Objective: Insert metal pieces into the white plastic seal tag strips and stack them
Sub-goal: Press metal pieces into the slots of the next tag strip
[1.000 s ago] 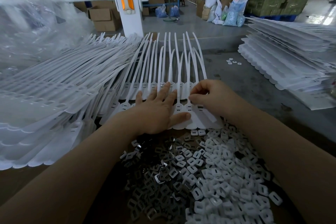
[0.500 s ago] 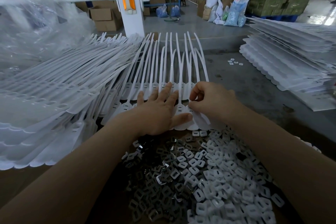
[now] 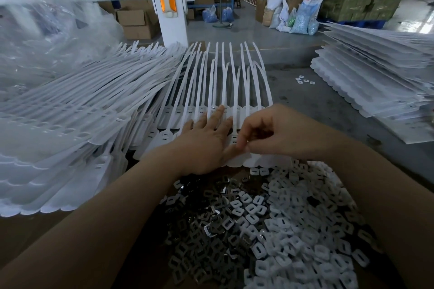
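A sheet of joined white seal tag strips [image 3: 231,82] lies in front of me, tails pointing away. My left hand [image 3: 206,141] lies flat on the tag heads with its fingers straight. My right hand [image 3: 270,134] has its fingers curled, and thumb and forefinger pinch at a tag head right beside the left thumb; whatever small piece they hold is hidden. Near me lies a heap of dark metal pieces [image 3: 199,230] and a heap of white plastic pieces [image 3: 305,225].
A large fanned stack of white strips [image 3: 77,115] fills the left. Another stack of strip sheets [image 3: 380,73] sits at the right on the grey table [image 3: 312,110]. A few loose white pieces [image 3: 304,80] lie between. A white pillar [image 3: 168,2] stands behind.
My right hand has shifted slightly left and down, its fingertips now touching a tag head beside the left thumb. My left hand has stayed flat on the strips.
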Demonstrator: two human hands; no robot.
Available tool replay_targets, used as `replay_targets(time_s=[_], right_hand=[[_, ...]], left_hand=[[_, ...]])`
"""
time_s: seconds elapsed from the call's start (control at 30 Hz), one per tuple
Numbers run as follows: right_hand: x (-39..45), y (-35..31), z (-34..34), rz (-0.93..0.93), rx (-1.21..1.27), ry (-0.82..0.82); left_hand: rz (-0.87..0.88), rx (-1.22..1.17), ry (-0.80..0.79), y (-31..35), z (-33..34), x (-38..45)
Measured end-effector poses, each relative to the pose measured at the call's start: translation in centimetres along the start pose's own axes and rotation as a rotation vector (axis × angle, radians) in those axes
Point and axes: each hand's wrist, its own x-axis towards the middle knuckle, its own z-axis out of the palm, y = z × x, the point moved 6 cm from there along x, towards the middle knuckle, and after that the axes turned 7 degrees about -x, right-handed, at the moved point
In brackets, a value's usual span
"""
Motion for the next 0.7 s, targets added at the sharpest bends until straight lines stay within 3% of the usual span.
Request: replay_targets(time_s=[0.2,0.37,0.7], right_hand=[[0.0,-1.3,2.8,-0.02,-0.011,-0.269],[0.1,-2.7,3.7,-0.085,0.006,-0.342],[-0.8,-2.6,3.3,-0.005,-0.162,-0.45]], left_hand=[[0.028,0.038,0.092,0.2,-0.1,0.2],[0.032,0.038,0.074,0.2,-0.2,0.2],[0.006,0.005,0.087,0.7,-0.7,-0.4]])
